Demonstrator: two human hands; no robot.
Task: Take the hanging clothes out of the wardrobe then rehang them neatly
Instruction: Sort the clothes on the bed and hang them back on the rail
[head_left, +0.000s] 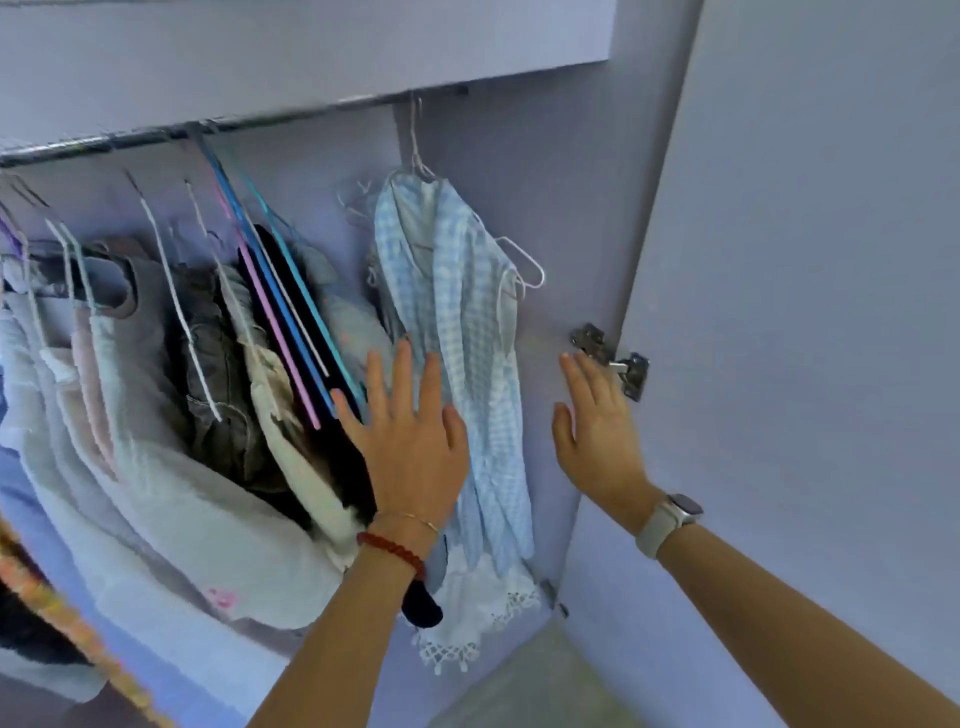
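Left hand (410, 441) raised, fingers (402, 374) spread, before blue-white checked garment (457, 332) hung on metal rail (208, 127); right hand (597, 431) likewise splayed, nothing held.

Two hands (410, 441) (597, 421), one rail (208, 127), one blue check garment (457, 322) right of the left hand, one hinge (618, 361) above the right hand, one door (831, 260).

Blue-checked garment (457, 332) hangs alone at rail's (208, 127) right end; other clothes (171, 374) bunched left.
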